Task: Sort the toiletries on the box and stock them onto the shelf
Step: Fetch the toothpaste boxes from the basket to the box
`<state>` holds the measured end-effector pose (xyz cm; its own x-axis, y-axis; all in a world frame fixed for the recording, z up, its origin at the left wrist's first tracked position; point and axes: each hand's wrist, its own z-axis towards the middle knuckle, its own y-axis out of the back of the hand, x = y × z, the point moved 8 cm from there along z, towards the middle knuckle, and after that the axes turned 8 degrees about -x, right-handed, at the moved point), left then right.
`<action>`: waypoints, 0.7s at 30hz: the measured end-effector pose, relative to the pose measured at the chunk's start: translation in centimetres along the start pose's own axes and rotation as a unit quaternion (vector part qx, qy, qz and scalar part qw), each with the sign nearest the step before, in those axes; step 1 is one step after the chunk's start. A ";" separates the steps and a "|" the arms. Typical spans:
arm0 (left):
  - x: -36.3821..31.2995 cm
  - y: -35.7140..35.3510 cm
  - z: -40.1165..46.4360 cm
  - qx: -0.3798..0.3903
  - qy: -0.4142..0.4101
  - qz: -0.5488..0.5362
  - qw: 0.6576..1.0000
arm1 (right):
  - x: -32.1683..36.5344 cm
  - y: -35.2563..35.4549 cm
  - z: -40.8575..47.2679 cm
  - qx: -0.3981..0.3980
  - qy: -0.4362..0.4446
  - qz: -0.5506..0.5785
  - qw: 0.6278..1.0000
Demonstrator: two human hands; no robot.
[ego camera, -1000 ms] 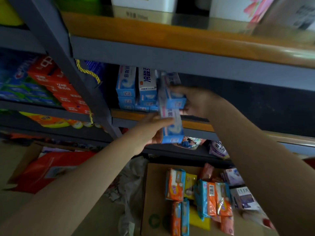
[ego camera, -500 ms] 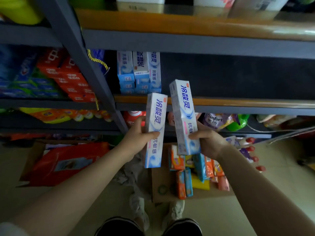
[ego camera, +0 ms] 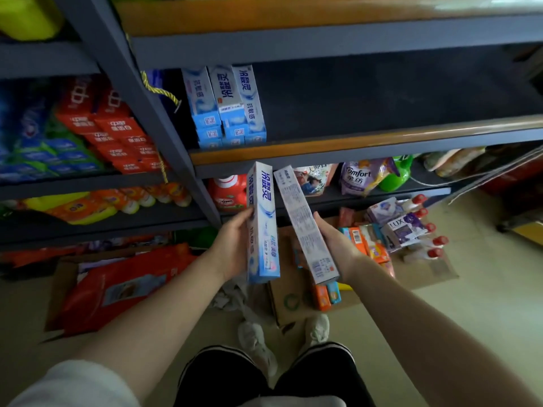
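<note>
Two toothpaste boxes are up in the air here, one per hand, both held roughly upright in front of the shelf (ego camera: 352, 143). The left hand (ego camera: 232, 248) has its fingers wrapped around the blue box (ego camera: 262, 224), front face showing, top end leaning a little away from the person. The right hand (ego camera: 338, 245) grips the white box (ego camera: 305, 224) from the side, and that one is turned so the small-print back faces the camera, tilted with its top toward the left. The two boxes sit just beside each other, not touching as far as can be seen.

On the middle shelf, at its left end next to the grey post (ego camera: 152, 113), there's a stack (ego camera: 226, 107) of the same blue-and-white boxes packed side by side. The rest of that shelf board is dark.

Down on the floor sits a carton (ego camera: 289, 301) with soap bars (ego camera: 367, 245) and small orange and blue packs lying on top, partly hidden behind the right hand. A red bag (ego camera: 117, 286) lies off to the left, and a purple pouch (ego camera: 361, 177) stands on the lower shelf.
</note>
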<state>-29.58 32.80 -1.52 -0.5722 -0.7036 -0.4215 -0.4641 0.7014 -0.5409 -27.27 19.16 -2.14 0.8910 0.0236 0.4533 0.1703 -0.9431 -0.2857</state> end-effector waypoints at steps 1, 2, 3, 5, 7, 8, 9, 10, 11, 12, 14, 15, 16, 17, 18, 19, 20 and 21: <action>0.1 -0.1 0.0 -0.003 0.000 0.004 1.000 | 0.0 -0.1 -0.1 0.002 0.003 0.008 1.000; 0.1 -0.1 0.0 -0.007 -0.007 0.013 1.000 | 0.2 -0.2 -0.1 0.003 0.026 0.011 1.000; -0.1 0.0 0.1 -0.011 -0.023 0.029 0.999 | 0.8 -0.1 -0.1 0.007 0.071 -0.003 0.997; -1.0 0.4 0.2 -0.015 -0.082 0.100 0.991 | 2.3 0.3 -0.4 0.002 0.183 -0.086 0.979; -2.3 0.8 -0.2 -0.034 -0.152 0.247 0.956 | 3.2 1.0 -1.1 -0.027 0.254 -0.165 0.953; -2.8 0.9 -0.4 -0.049 -0.182 0.322 0.928 | 3.6 1.3 -1.4 -0.048 0.275 -0.201 0.939; -3.3 0.9 -0.6 -0.064 -0.212 0.385 0.896 | 4.0 1.6 -1.7 -0.075 0.293 -0.241 0.922; -3.7 0.8 -0.7 -0.076 -0.242 0.432 0.866 | 4.4 1.8 -1.9 -0.107 0.312 -0.291 0.898; -4.1 0.8 -0.8 -0.084 -0.273 0.464 0.839 | 4.7 2.1 -2.0 -0.138 0.329 -0.342 0.869; -4.3 0.7 -0.9 -0.089 -0.305 0.483 0.816 | 4.9 2.3 -2.3 -0.169 0.342 -0.387 0.839; -5.0 0.3 -1.5 -0.105 -0.372 0.518 0.763 | 5.2 2.6 -3.0 -0.230 0.369 -0.448 0.781; -5.3 0.2 -1.8 -0.118 -0.404 0.541 0.728 | 5.3 2.7 -3.5 -0.260 0.388 -0.469 0.750; -5.4 0.2 -1.9 -0.138 -0.428 0.564 0.693 | 5.5 2.5 -4.2 -0.288 0.405 -0.489 0.717; -5.7 0.1 -2.3 -0.166 -0.444 0.583 0.660 | 5.7 2.3 -4.8 -0.313 0.416 -0.506 0.688; -5.8 0.0 -2.6 -0.193 -0.453 0.600 0.631 | 5.9 1.9 -5.1 -0.331 0.417 -0.522 0.666; -5.9 -0.4 -2.8 -0.212 -0.456 0.618 0.604 | 6.0 1.8 -5.0 -0.339 0.407 -0.538 0.656; -5.8 -0.7 -2.8 -0.223 -0.451 0.636 0.586 | 6.0 1.6 -4.7 -0.335 0.388 -0.548 0.661; -5.6 -1.0 -2.7 -0.227 -0.440 0.648 0.579 | 5.8 1.7 -4.1 -0.327 0.366 -0.544 0.681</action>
<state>-27.76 36.38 3.34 -0.1657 0.8014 -0.5747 -0.2744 0.5223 0.8074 -23.56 16.33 3.49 -0.1015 0.8797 0.4646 0.1242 -0.4521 0.8833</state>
